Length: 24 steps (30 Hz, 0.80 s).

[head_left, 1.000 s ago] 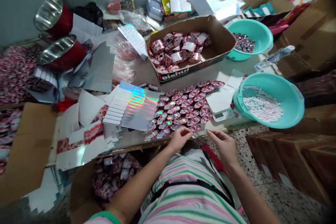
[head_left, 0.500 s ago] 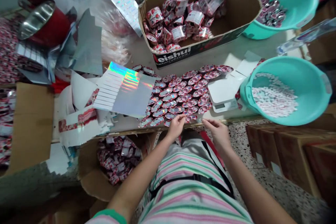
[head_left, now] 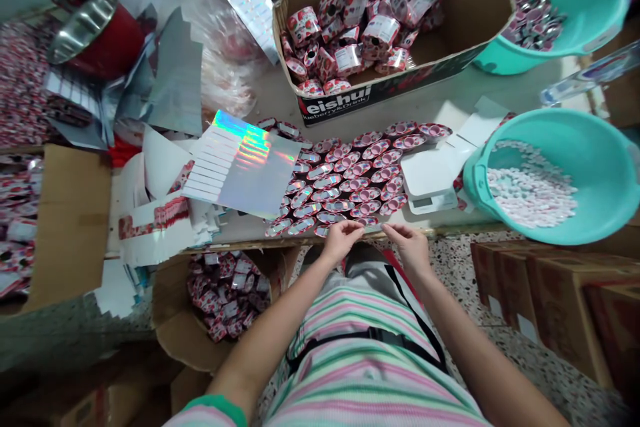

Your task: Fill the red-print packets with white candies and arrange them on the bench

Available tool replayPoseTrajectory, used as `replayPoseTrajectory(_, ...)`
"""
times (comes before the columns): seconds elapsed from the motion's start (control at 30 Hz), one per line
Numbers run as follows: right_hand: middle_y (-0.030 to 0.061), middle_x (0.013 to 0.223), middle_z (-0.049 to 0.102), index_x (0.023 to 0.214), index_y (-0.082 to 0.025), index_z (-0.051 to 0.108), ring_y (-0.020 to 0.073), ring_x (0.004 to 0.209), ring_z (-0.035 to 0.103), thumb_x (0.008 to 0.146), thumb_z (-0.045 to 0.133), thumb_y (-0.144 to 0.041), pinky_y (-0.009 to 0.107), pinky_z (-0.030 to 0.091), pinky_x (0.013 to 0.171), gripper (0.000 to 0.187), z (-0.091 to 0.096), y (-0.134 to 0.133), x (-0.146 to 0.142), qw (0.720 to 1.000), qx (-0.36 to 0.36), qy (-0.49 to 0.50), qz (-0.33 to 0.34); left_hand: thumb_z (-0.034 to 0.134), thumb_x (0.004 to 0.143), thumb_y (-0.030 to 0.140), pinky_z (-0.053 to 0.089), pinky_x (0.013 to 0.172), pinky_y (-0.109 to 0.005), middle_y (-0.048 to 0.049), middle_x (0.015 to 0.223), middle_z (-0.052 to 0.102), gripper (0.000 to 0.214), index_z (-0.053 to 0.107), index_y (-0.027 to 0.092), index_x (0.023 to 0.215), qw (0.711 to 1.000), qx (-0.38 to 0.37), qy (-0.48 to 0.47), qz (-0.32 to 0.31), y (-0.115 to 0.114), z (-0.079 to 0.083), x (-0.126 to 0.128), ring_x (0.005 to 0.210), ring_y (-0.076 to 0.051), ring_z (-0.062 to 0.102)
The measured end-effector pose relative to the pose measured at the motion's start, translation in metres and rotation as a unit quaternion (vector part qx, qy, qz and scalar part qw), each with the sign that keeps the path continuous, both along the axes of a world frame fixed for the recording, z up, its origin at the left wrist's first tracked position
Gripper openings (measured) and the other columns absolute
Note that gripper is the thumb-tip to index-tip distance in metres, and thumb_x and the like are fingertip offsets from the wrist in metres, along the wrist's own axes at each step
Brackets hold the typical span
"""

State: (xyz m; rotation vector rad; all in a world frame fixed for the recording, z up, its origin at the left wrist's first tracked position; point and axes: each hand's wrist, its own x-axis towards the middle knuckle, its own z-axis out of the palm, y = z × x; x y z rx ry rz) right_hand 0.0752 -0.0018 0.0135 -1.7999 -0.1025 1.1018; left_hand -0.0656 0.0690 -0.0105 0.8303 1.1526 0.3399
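My left hand (head_left: 344, 241) is at the table's front edge, thumb and fingers pinched together. Across a small gap, my right hand (head_left: 409, 247) is pinched in the same way. A small, pale, see-through piece seems to lie between the fingertips, too small to make out. Just beyond my hands stand rows of small oval packs (head_left: 356, 184) with red-and-white printed sides. Pink rings show in the tops of those on the right, while several on the left have shiny silvery tops. A sheet of holographic sticker strips (head_left: 260, 177) overlaps the rows' left side.
A white scale (head_left: 427, 180) is right of the rows. Teal basins hold small white pieces (head_left: 533, 193) and pink-silver pieces (head_left: 535, 20). A cardboard box (head_left: 405, 83) of printed packs is behind. Another box of packs (head_left: 230, 293) sits below the table; brown cartons (head_left: 545, 293) stand at right.
My hands have come closer together, the left moving right towards the right hand's fingertips. The whole view has shifted slightly. The rows of packs look the same.
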Motion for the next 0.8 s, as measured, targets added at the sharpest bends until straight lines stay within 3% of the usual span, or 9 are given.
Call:
replayPoseTrajectory(0.2, 0.0049, 0.072, 0.070, 0.078, -0.013, 0.073, 0.0160, 0.064, 0.061, 0.055, 0.079, -0.043, 0.029, 0.048, 0.065, 0.039, -0.039, -0.001, -0.007, 1.000, 0.000, -0.004, -0.009, 0.066, 0.073, 0.024, 0.047, 0.067, -0.026, -0.0062, 0.078, 0.070, 0.011, 0.069, 0.014, 0.079, 0.984, 0.118, 0.127, -0.025, -0.004, -0.012, 0.001, 0.070, -0.016, 0.063)
replayPoseTrajectory(0.4, 0.0064, 0.075, 0.071, 0.081, -0.014, 0.074, 0.0181, 0.066, 0.061, 0.055, 0.078, -0.047, 0.029, 0.047, 0.062, 0.042, -0.068, 0.000, -0.015, 0.998, -0.013, -0.062, -0.012, 0.066, 0.074, 0.023, 0.047, 0.065, -0.024, -0.0024, 0.072, 0.069, 0.007, 0.066, 0.017, 0.072, 0.965, 0.162, 0.205, -0.016, -0.004, -0.014, 0.000, 0.068, -0.014, 0.064)
replayPoseTrajectory(0.6, 0.0080, 0.079, 0.071, 0.080, -0.015, 0.074, 0.0214, 0.075, 0.062, 0.057, 0.075, -0.049, 0.031, 0.048, 0.068, 0.041, -0.084, -0.004, -0.015, 0.992, -0.007, -0.125, -0.012, 0.064, 0.076, 0.021, 0.047, 0.064, -0.022, -0.0006, 0.071, 0.070, 0.005, 0.067, 0.018, 0.072, 0.950, 0.212, 0.224, -0.045, -0.006, -0.016, 0.003, 0.066, -0.013, 0.064)
replayPoseTrajectory(0.8, 0.0081, 0.077, 0.072, 0.078, -0.014, 0.074, 0.0211, 0.073, 0.063, 0.056, 0.076, -0.047, 0.032, 0.048, 0.069, 0.039, -0.086, -0.005, -0.014, 0.993, -0.012, -0.112, -0.028, 0.065, 0.077, 0.022, 0.045, 0.064, -0.021, 0.0009, 0.072, 0.070, 0.005, 0.066, 0.019, 0.073, 0.932, 0.234, 0.265, -0.078, -0.007, -0.017, 0.006, 0.065, -0.012, 0.062)
